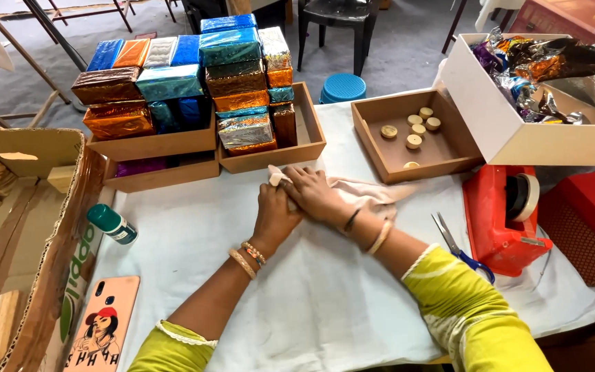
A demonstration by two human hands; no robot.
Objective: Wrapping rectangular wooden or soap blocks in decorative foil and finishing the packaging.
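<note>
head view: both hands lie together on a pale pink cloth on the white-covered table. right hand presses flat and open; left hand curls lightly over the cloth's edge, near foil-wrapped boxes.

Bright, even light falls from above and leaves only soft, short shadows beneath the forearms on the white tabletop. The foil-wrapped blocks throw small glints, as does the crumpled foil in the white box. Focus is sharp mid-frame; the wide lens bends the edges and softens the corners.
</note>
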